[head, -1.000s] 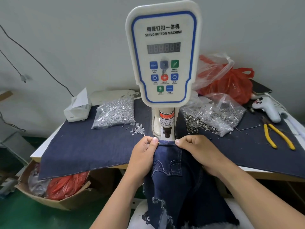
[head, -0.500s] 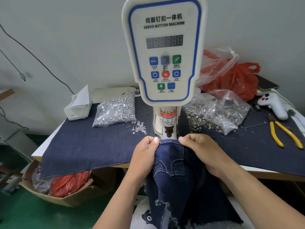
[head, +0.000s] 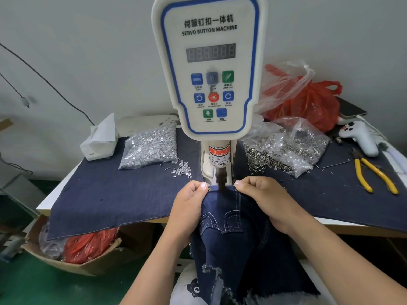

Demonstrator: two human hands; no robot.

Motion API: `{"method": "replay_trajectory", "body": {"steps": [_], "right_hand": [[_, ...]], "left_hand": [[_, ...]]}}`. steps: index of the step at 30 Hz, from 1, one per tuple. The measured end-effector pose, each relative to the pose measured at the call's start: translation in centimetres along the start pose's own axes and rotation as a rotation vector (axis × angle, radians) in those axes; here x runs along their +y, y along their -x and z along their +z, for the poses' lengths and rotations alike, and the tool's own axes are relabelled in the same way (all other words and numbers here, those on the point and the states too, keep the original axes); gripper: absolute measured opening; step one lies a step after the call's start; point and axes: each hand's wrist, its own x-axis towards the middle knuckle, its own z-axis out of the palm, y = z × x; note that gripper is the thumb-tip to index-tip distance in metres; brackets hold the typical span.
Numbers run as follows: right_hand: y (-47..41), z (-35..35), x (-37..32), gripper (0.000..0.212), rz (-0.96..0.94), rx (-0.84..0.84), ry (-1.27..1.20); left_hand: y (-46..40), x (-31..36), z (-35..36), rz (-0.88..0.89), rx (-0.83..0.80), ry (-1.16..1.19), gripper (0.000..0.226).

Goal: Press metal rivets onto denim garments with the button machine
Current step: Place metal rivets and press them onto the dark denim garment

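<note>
Centre of the frame: the servo button machine (head: 210, 67) stands on the bench (head: 103, 194), which is draped in dark denim cloth. At lower centre, a pair of denim shorts (head: 233, 238) hangs off the bench's front edge, its waistband lying under the machine's dark punch (head: 221, 180). The left hand (head: 189, 208) pinches the waistband with thumb and curled fingers just left of the punch; the right hand (head: 262, 201) pinches it just right of the punch, fingers likewise clamped on the cloth. Compared with the view half a second earlier, the punch now reaches down to the waistband edge and appears blurred, whereas it sat above the fabric before; both hands keep the same hold. This suggests the pressing stroke is under way on this spot. A small brass-coloured rivet (head: 209, 189) already shows by the left thumb. Middle left, a clear bag of silver rivet tacks (head: 150, 147); middle right, a bag of ring-shaped caps (head: 286, 150); far right, yellow-handled pliers (head: 374, 175).
</note>
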Motion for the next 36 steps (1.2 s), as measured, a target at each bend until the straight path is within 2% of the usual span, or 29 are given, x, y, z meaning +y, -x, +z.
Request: {"method": "replay_trajectory", "body": {"steps": [8, 12, 14, 17, 19, 21, 25, 27, 29, 31, 34, 36], "right_hand": [[0.5, 0.2, -0.3, 0.029, -0.018, -0.019, 0.022], [1.3, -0.3, -0.9, 0.022, -0.091, -0.034, 0.226], [2.1, -0.5, -1.4, 0.019, -0.14, -0.092, 0.294], [3.5, -0.4, -2.4, 0.027, -0.195, -0.235, 0.342], [4.0, -0.4, -2.8, 0.021, -0.267, -0.288, 0.41], [4.4, -0.6, -3.1, 0.017, -0.291, -0.306, 0.289], [5.1, -1.3, -2.9, 0.01, -0.208, -0.345, -0.175], [5.2, -1.5, -2.0, 0.006, -0.148, -0.338, -0.316], [5.1, -2.1, -1.4, 0.015, -0.065, -0.295, -0.414], [5.0, -2.6, -1.5, 0.014, -0.008, -0.301, -0.294], [4.2, -3.1, -1.6, 0.027, -0.053, -0.334, 0.296], [3.6, -3.4, -1.8, 0.025, -0.05, -0.331, 0.386]], "left_hand": [[0.3, 0.4, 0.0, -0.029, 0.004, 0.036, 0.031], [1.9, 1.0, -0.2, -0.008, -0.062, 0.101, 0.025], [3.1, 1.5, -0.5, 0.001, -0.144, 0.148, 0.021], [4.2, 2.2, -0.3, 0.036, -0.245, 0.144, 0.027], [4.6, 2.6, -0.1, 0.065, -0.289, 0.102, 0.028], [4.9, 2.9, -0.3, 0.086, -0.343, -0.004, 0.032], [5.0, 2.4, -1.7, 0.019, -0.528, -0.27, 0.045], [4.9, 2.2, -2.2, 0.012, -0.556, -0.324, 0.043], [4.9, 1.8, -2.4, 0.032, -0.543, -0.305, 0.041], [5.2, 1.4, -2.4, 0.031, -0.477, -0.198, 0.043], [5.2, 1.1, -1.9, 0.057, -0.413, -0.126, 0.037], [4.8, 1.4, -1.6, 0.076, -0.43, -0.198, 0.033]]}}
